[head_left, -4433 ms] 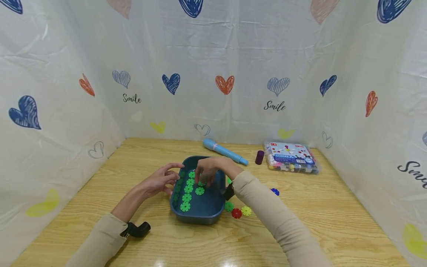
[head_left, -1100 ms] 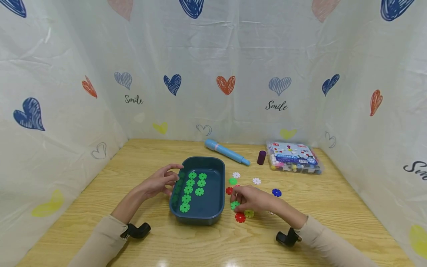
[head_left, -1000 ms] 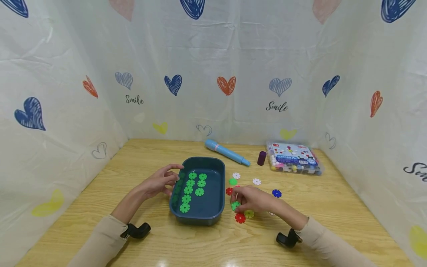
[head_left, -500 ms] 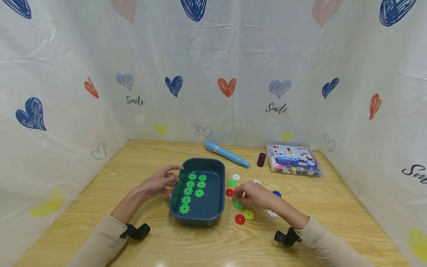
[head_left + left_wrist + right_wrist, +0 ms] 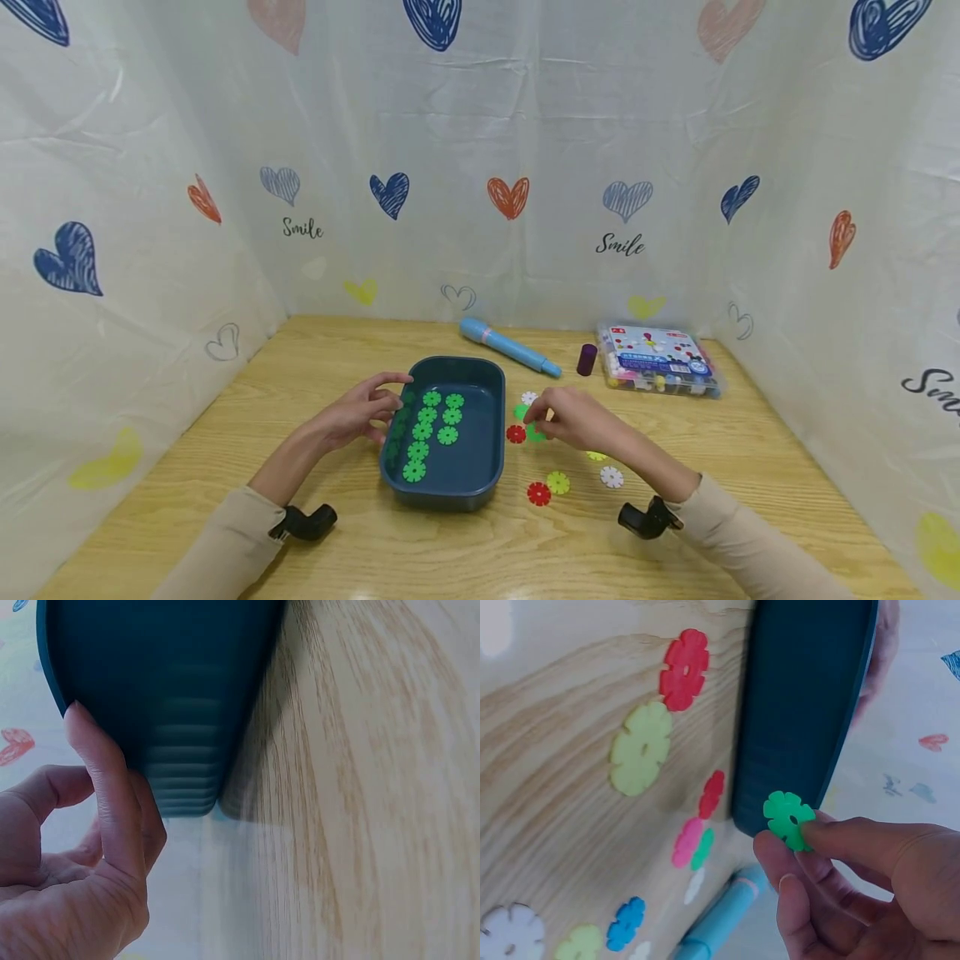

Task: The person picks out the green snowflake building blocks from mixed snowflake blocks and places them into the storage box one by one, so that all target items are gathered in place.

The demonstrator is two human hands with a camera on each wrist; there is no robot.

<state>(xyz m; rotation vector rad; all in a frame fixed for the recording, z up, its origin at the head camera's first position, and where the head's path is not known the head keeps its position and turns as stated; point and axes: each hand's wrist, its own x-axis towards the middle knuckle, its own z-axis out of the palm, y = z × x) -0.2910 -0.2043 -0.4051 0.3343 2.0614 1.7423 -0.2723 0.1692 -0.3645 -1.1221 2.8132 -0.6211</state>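
Observation:
My right hand (image 5: 577, 417) pinches a green snowflake disc (image 5: 781, 807) between thumb and fingertips, raised over the table just right of the tray. In the right wrist view the disc overlaps the end of the dark blue tray (image 5: 495, 467). My left hand (image 5: 360, 408) is at the tray's left side, its fingertips (image 5: 79, 720) touching the wall near the rim with the fingers lightly bent. Inside the tray, green snowflake discs (image 5: 422, 431) lie flat in two columns, the left one longer. Another green disc (image 5: 521, 412) lies partly behind the right hand.
Red (image 5: 538, 493), yellow (image 5: 558, 482) and white (image 5: 611, 477) discs lie right of the tray. A light blue microphone-shaped stick (image 5: 510, 346), a dark purple cylinder (image 5: 587, 360) and a clear box of coloured parts (image 5: 660, 358) stand behind. A heart-printed curtain (image 5: 450, 125) encloses the table.
At first my right hand was inside the tray; it then came out to the discs on the right, took a green one and lifted it. My left hand stays at the tray's side.

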